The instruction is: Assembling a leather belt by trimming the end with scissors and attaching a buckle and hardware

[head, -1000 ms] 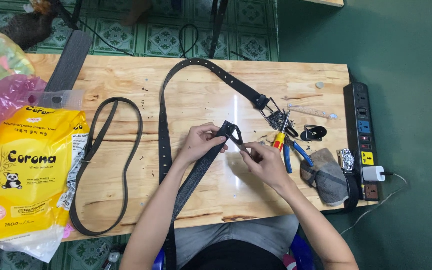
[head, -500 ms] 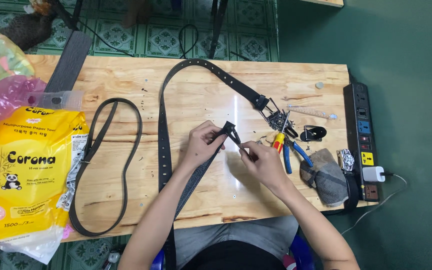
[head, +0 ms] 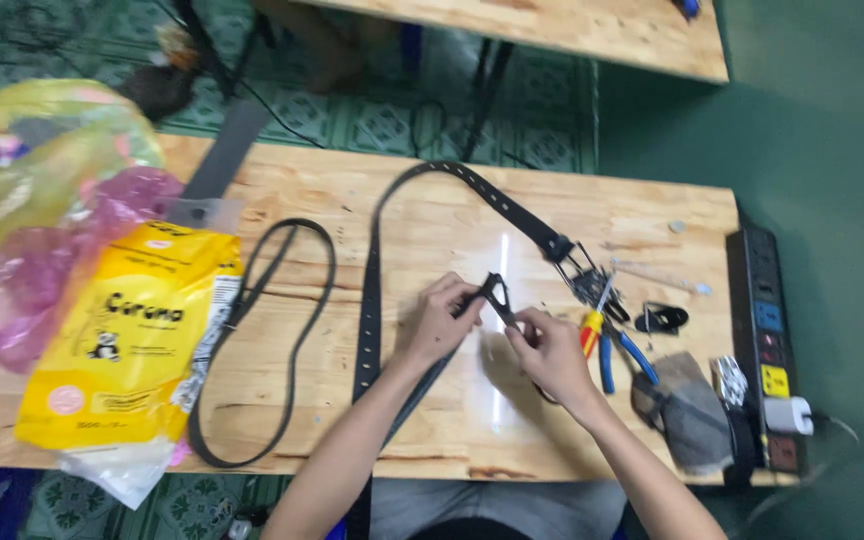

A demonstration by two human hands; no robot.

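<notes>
Head view: a long black leather belt with punched holes (head: 369,300) has its folded end pinched by both hands over the pale wooden table (head: 452,440). The left hand (head: 439,322) and right hand (head: 552,352) close tightly on it. Right of the grip lie blue-handled pliers (head: 617,350); beyond, a black power strip (head: 770,340). Left, a yellow plastic bag (head: 132,340). The floor has green patterned tiles (head: 372,120).

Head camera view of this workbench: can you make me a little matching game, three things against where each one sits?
Things:
1. black belt
2. yellow packet
3. power strip

Places:
A. along the table's right edge
B. on the table's left part
C. its end held between left hand and right hand

Pairs: 1-C, 2-B, 3-A
</notes>
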